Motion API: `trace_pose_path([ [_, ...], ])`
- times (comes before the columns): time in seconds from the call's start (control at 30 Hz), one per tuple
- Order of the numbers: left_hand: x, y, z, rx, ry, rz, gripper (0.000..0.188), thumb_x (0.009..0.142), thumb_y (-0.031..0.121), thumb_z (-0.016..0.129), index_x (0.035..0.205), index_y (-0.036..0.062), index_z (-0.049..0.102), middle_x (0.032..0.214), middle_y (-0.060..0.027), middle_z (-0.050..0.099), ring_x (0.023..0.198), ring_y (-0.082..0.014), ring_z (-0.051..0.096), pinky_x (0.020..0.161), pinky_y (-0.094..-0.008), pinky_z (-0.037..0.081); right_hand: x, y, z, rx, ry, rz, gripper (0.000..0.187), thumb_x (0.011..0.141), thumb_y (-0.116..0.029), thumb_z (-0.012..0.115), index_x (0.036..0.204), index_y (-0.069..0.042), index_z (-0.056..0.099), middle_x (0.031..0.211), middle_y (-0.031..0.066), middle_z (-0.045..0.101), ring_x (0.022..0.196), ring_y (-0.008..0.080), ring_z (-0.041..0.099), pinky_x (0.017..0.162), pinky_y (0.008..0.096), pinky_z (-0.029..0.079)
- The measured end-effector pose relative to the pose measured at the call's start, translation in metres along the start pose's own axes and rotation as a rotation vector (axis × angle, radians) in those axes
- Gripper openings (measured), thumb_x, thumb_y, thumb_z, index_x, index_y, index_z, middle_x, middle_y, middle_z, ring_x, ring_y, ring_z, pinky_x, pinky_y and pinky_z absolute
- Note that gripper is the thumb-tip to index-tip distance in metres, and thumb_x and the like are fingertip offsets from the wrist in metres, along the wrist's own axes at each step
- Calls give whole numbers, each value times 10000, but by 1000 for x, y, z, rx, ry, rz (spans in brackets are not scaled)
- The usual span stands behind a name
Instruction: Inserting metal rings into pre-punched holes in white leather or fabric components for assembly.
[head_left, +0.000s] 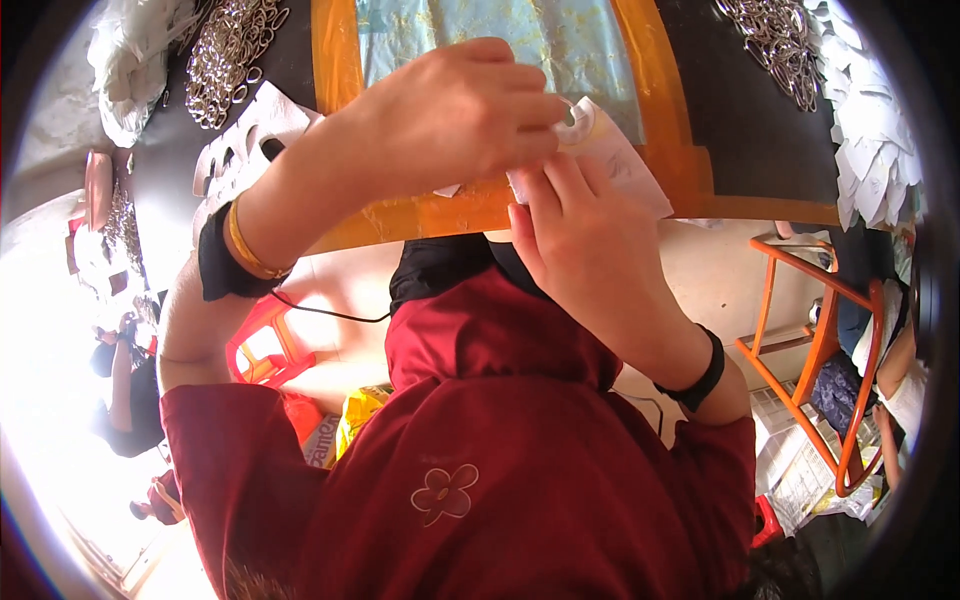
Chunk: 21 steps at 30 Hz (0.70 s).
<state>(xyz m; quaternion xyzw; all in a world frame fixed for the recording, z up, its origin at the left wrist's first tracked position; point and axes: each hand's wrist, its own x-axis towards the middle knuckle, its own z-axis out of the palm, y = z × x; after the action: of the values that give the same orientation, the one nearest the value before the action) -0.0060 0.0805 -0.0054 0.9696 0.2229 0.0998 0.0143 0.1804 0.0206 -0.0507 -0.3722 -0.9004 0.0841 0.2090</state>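
At the table's (690, 160) near edge, both hands meet over a white card (625, 165). R hand (570, 235) grips the card from below, fingers curled on it. L hand (455, 110) comes in above, fingertips pinched narrow on a small metal ring (573, 117) at the card's top corner. Just past them, a blue sheet (500, 35) w/ orange border. Further left, a stack of cut-out cards (245, 140); beyond, ring piles at far left (230, 50) and far right (775, 40).
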Motion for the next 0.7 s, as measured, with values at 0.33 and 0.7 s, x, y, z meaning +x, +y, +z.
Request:
trace_pose_path([
  [0.33, -31, -16, -3, -37, 78, -18, 236, 636, 163, 732, 860, 116, 672, 830, 11, 587, 750, -169, 587, 716, -314, 435, 0, -1, -5, -123, -81, -25, 339, 780, -103, 606, 1094, 25, 616, 816, 21, 499, 764, 123, 533, 515, 202, 463],
  [0.7, -16, -14, 5, 30, 120, 49, 292, 649, 149, 680, 937, 107, 697, 866, 0, 608, 805, -172, 601, 823, -345, 441, -2, -5, -5, -91, -134, 43, 373, 816, -152, 616, 1150, 4, 556, 881, 57, 491, 804, 174, 551, 555, 295, 488],
])
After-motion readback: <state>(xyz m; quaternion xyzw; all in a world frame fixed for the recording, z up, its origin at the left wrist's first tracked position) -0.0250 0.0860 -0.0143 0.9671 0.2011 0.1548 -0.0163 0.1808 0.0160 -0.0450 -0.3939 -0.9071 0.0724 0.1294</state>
